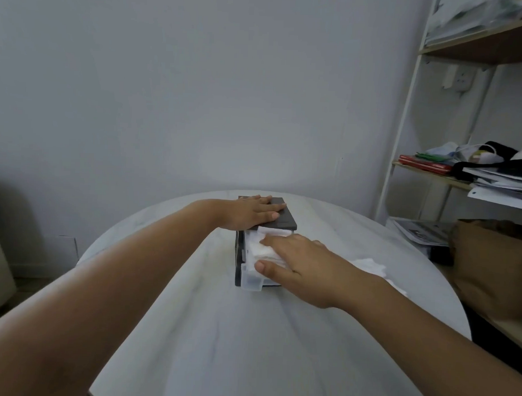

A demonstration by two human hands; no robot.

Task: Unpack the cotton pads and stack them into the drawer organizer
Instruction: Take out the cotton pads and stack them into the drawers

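Note:
A dark grey drawer organizer [285,221] stands on the round white table [208,329], its clear plastic drawer [249,282] pulled out toward me. White cotton pads [259,248] fill the drawer. My left hand [250,213] lies flat on the organizer's top with straight fingers. My right hand [303,266] rests palm-down over the pads in the drawer, fingers extended and thumb at the drawer's front edge. More white pads or their wrapper [369,266] lie on the table behind my right wrist, partly hidden by it.
A white shelf unit [404,120] with papers, books and bags stands at the right, close to the table's edge. A brown paper bag [494,265] sits beside the table on the right. A plain wall is behind.

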